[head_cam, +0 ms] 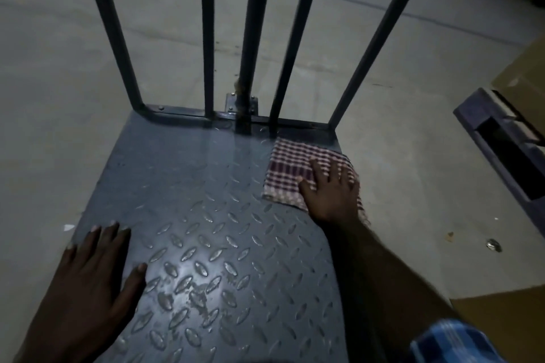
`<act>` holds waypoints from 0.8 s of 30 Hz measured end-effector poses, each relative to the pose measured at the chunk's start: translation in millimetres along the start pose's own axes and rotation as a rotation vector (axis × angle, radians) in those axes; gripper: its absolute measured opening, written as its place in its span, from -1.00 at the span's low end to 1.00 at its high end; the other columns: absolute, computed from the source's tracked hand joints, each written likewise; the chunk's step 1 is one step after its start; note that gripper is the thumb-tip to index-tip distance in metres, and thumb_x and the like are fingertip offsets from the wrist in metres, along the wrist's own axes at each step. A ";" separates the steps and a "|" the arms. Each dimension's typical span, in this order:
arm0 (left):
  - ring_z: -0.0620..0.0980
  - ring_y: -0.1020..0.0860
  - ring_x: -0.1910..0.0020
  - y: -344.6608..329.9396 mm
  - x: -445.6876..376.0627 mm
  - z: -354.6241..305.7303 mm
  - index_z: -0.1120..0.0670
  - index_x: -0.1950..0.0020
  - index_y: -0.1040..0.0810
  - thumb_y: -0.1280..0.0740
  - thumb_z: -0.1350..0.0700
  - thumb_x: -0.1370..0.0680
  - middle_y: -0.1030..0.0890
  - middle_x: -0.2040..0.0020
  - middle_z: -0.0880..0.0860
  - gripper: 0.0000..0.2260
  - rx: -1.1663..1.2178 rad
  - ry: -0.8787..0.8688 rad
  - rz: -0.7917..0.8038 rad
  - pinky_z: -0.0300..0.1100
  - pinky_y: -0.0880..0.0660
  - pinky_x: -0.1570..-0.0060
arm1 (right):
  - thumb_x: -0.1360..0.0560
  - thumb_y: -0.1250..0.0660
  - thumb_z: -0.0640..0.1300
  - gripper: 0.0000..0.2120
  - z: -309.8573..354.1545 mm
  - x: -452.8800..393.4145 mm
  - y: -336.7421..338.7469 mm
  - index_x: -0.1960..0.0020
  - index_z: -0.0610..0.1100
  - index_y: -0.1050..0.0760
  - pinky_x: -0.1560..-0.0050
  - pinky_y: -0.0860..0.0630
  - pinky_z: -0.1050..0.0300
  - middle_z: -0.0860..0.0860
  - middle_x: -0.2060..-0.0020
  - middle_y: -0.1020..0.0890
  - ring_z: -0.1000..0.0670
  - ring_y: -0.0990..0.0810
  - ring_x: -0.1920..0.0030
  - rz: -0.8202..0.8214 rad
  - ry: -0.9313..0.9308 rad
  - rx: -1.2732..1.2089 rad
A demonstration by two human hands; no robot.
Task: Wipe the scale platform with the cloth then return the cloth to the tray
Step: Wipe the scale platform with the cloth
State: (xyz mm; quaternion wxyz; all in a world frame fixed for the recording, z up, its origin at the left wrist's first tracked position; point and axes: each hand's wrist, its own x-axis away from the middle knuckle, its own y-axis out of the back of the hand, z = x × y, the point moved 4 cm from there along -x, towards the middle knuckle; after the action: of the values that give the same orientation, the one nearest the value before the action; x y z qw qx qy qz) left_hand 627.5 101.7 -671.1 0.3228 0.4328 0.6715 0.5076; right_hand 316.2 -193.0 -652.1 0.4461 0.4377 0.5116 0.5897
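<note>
The scale platform (206, 215) is a dark grey metal plate with a raised diamond tread, filling the middle of the head view. A folded checked cloth (292, 168), maroon and white, lies flat on its far right corner. My right hand (333, 188) presses down on the near right part of the cloth with fingers spread. My left hand (88, 280) rests flat on the platform's near left edge, fingers apart, holding nothing. No tray is clearly recognisable.
A dark metal rail frame (208, 38) with several upright bars rises from the platform's far edge. Concrete floor surrounds the scale. A dark pallet-like block (501, 141) and cardboard (525, 74) stand at the right; a small metal cap (493, 244) lies on the floor.
</note>
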 end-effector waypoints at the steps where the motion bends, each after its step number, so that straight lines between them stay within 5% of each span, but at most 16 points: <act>1: 0.23 -0.24 -0.48 0.4 0.0 -0.2 0.16 -0.47 -0.32 -0.04 -0.25 -0.50 -0.36 -0.47 0.20 -0.32 -0.003 -0.006 0.001 0.22 -0.17 -0.38 | -0.55 0.10 0.41 -0.35 2.2 -12.5 0.3 -0.58 0.20 0.05 -0.48 0.16 -0.33 -0.16 -0.59 0.00 -0.25 0.06 -0.56 -0.011 -0.059 -0.013; 7: 0.12 -0.19 -0.52 4.8 1.2 -1.5 0.11 -0.49 -0.32 -0.02 -0.27 -0.50 -0.32 -0.50 0.12 -0.33 0.016 0.006 -0.013 0.15 -0.14 -0.42 | -0.55 0.11 0.40 -0.31 28.6 -71.9 1.9 -0.58 0.09 -0.01 -0.46 0.15 -0.37 -0.22 -0.58 -0.01 -0.28 0.06 -0.56 0.032 -0.102 -0.005; 13: 0.14 -0.21 -0.50 5.0 -0.4 -2.9 0.09 -0.47 -0.34 -0.01 -0.27 -0.51 -0.34 -0.49 0.12 -0.35 0.007 -0.002 -0.015 0.17 -0.17 -0.40 | -0.56 0.13 0.39 -0.39 42.5 -41.9 3.9 -0.56 0.25 0.05 -0.50 0.12 -0.26 -0.05 -0.60 -0.03 -0.13 0.03 -0.57 0.006 0.261 0.006; 19: 0.14 -0.22 -0.50 8.8 1.4 -5.0 0.09 -0.46 -0.34 0.07 -0.32 -0.53 -0.34 -0.49 0.12 -0.32 0.023 -0.007 -0.022 0.13 -0.15 -0.40 | -0.55 0.12 0.40 -0.31 13.2 -51.1 0.7 -0.59 0.10 0.02 -0.48 0.12 -0.36 -0.15 -0.59 -0.02 -0.25 0.02 -0.56 -0.023 -0.089 0.025; 24: -0.01 -0.08 -0.54 9.4 3.5 -6.4 0.05 -0.52 -0.26 -0.02 -0.27 -0.52 -0.25 -0.54 0.04 -0.35 0.052 0.022 -0.038 0.04 -0.05 -0.48 | -0.55 0.15 0.38 -0.32 37.5 -88.3 -4.1 -0.56 0.07 -0.08 -0.44 -0.01 -0.42 -0.26 -0.54 -0.14 -0.33 -0.10 -0.51 -0.044 -0.082 0.050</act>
State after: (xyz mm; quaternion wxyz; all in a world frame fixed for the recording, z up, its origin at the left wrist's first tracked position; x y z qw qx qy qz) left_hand 622.9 103.3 -660.3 0.3136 0.4226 0.6960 0.4885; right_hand 372.3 -270.7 -657.9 0.4685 0.4613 0.5169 0.5482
